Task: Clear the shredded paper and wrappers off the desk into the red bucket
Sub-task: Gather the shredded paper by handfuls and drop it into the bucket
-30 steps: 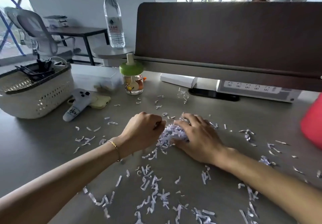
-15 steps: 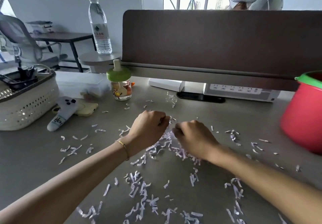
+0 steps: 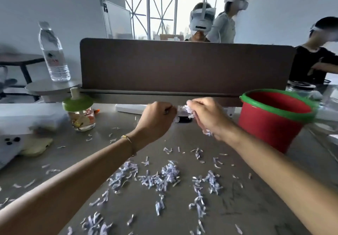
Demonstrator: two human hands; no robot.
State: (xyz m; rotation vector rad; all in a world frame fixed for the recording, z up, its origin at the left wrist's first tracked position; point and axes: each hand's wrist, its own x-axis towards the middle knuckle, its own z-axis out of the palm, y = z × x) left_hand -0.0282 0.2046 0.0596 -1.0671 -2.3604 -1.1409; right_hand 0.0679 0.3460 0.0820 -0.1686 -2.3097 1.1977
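Shredded paper (image 3: 168,175): thin pale strips, lying loose across the lower centre of the grey tabletop (image 3: 256,207), thickest in small heaps at mid-frame, thinning to single strips toward the left and bottom edges. Judged very light, soft and springy; strips will not hold together as a mass, so they are best raked into a mound and pinched from both sides, or cupped from beneath, with losses expected from any loose grip. Left hand (image 3: 155,119): raised above the tabletop at centre frame, clenched into a fist, a few white strips showing at its inner edge. Right hand (image 3: 204,117): raised just beside it, fingers curled around a clump of shreds, with strips poking out at the top and below the palm. Red bucket (image 3: 274,119): green rim, mouth open upward, standing at the right of the frame near the right hand; the gap between them looks unobstructed. Edges: a brown partition (image 3: 182,66) closes off the far side behind the hands; the bucket rim stands high, so the load must pass over it. Bystanding items at the left: a green-capped bottle (image 3: 80,114) on the tabletop and a water bottle (image 3: 54,53) on a raised round stand, both well apart from the carrying path. No wrappers can be made out with certainty.
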